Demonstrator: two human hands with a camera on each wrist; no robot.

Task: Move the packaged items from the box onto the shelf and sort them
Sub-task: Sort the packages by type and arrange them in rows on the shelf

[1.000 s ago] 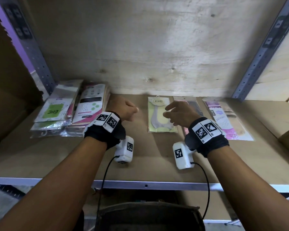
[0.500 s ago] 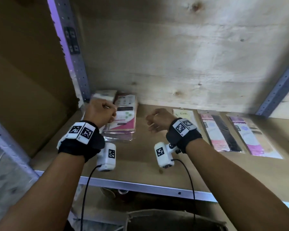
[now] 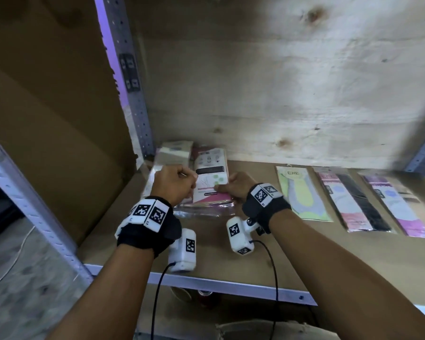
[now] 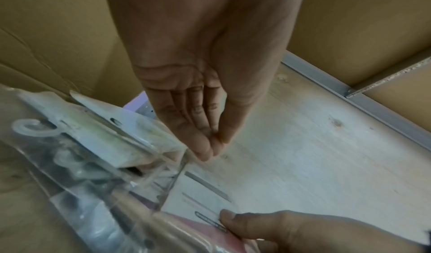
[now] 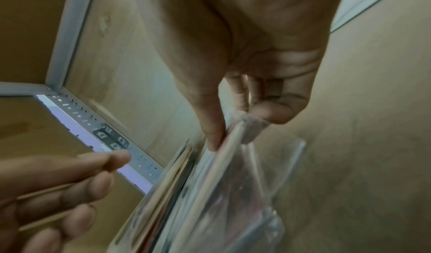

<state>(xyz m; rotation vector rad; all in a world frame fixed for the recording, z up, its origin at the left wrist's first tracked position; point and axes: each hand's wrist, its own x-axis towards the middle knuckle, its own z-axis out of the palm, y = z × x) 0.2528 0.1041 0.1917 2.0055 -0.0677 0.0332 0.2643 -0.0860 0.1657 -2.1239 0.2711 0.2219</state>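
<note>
Two piles of packets lie at the shelf's back left corner. The right pile is topped by a pink-and-white packet point(image 3: 210, 177) point(image 5: 210, 192). My right hand point(image 3: 227, 186) point(image 5: 233, 127) pinches its near right edge between thumb and fingers. The left pile point(image 3: 176, 150) point(image 4: 100, 137) holds clear-wrapped packets with plastic hooks. My left hand point(image 3: 179, 179) point(image 4: 210, 151) is over it, thumb and straight fingertips meeting at a corner of a clear wrapper. The packets lower in both piles are mostly hidden.
Three packets lie in a row to the right: a yellow-green one point(image 3: 302, 192), a pink-and-black one point(image 3: 353, 202) and a purple one point(image 3: 398, 204). A cardboard wall point(image 3: 59, 143) and a metal upright point(image 3: 133, 94) close the left side. The shelf's front edge point(image 3: 231, 288) is below my wrists.
Both hands have moved left from the middle of the shelf to the piles. My right hand has taken hold of the pink-and-white packet. The view has turned left.
</note>
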